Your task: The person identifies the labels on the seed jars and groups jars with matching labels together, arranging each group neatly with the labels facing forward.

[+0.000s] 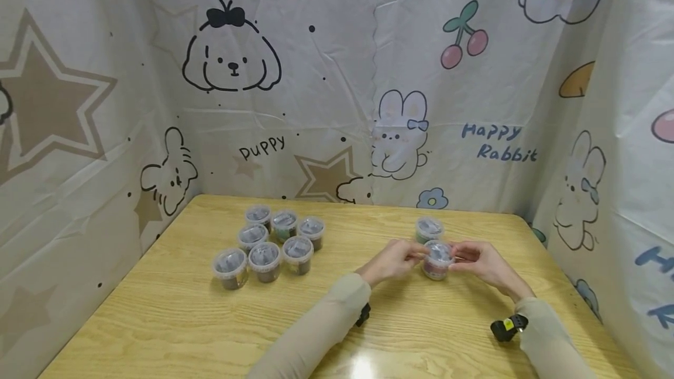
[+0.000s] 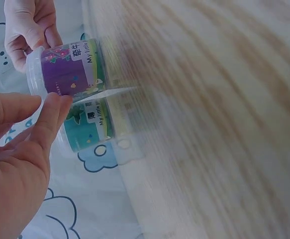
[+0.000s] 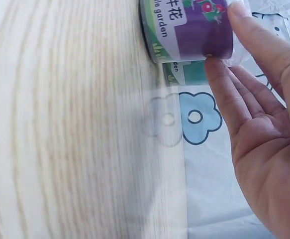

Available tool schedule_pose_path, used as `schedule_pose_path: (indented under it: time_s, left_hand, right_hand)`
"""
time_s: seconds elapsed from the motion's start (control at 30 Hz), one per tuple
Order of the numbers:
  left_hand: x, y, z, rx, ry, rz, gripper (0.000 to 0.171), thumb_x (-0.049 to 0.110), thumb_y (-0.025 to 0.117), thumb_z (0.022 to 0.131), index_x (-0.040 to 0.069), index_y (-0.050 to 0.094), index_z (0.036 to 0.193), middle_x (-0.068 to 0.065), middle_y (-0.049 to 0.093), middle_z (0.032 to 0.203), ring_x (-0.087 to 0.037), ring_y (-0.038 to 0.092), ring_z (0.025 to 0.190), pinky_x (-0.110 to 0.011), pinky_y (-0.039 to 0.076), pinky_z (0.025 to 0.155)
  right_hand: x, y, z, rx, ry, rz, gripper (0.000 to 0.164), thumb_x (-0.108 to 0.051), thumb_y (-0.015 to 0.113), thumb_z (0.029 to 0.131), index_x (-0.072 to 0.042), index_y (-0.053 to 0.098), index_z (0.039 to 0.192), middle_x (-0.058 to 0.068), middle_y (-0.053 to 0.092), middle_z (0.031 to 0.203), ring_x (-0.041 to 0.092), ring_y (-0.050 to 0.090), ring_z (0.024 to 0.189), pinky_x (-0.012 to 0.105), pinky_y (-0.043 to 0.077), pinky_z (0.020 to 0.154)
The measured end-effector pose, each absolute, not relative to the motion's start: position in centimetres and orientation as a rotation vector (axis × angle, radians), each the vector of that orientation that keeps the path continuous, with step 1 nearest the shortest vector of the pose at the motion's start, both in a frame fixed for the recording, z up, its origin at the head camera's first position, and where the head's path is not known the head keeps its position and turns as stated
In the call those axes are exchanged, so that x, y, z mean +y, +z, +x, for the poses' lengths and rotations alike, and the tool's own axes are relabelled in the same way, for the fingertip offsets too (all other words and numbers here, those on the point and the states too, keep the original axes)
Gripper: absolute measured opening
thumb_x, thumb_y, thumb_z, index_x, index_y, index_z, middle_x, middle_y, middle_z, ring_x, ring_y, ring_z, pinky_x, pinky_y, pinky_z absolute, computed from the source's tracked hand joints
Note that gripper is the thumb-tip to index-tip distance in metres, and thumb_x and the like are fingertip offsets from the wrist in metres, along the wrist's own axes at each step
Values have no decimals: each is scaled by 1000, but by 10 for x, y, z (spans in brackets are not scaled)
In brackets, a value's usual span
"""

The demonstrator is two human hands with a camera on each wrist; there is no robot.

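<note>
Item one: purple-labelled plastic cup (image 1: 436, 268), upright on the wood-grain table (image 1: 174, 314), right of centre, between the two hands; translucent lid (image 2: 34, 72) seated; label printed "My little garden", with Chinese characters and red flowers; greyish, crumpled contents dimly visible through the lid, nature unclear

Right hand (image 1: 481, 259): thumb and fingers set on opposite sides of this cup near its lid, a narrow pinch holding it

Left hand (image 1: 397, 257): fingers mostly straight, tips at the cup's other side by the lid, thumb a small gap from the index finger; firmness of contact cannot be told

Item two: teal-labelled plastic cup (image 1: 429, 228), lidded, upright close behind item one; same label design; greyish matter under the lid

Items three to nine: seven lidded plastic cups (image 1: 265, 262), upright in a loose cluster at the table's left, well apart from the hands; greyish, crumpled matter beneath each clear lid, too blurred to identify; sides dark, one greenish

Backdrop: printed cloth (image 1: 326, 86) with puppies, rabbits, stars and cherries
</note>
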State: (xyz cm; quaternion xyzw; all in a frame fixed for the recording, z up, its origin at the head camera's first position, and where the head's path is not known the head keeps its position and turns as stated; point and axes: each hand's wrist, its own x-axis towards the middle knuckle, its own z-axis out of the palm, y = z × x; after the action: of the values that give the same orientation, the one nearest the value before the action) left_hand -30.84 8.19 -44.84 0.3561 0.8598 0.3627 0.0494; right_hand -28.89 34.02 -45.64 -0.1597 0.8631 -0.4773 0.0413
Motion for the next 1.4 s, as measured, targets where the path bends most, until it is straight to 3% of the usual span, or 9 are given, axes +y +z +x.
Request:
schedule_pose_path:
  time_s: [0.47,1.4]
  left_hand:
    - [85,-446,-303,2566,1132,941,51,-10,55,88,16,64,130,0,64,132,-14,65,115,-18,53,91]
    - [87,-443,-298,2620,1038,890,47,-2,58,92,22,62,133,2,63,133,-11,59,121,-22,52,93]
  right_hand:
    - [342,-452,-287,2665,-1385,-462,28,-20,77,85,-3,66,105,29,46,145,44,53,127,30,54,95]
    - [342,-452,-285,2651,-1382,-446,30,-23,76,86,-3,66,106,29,43,146,45,51,128,33,54,96]
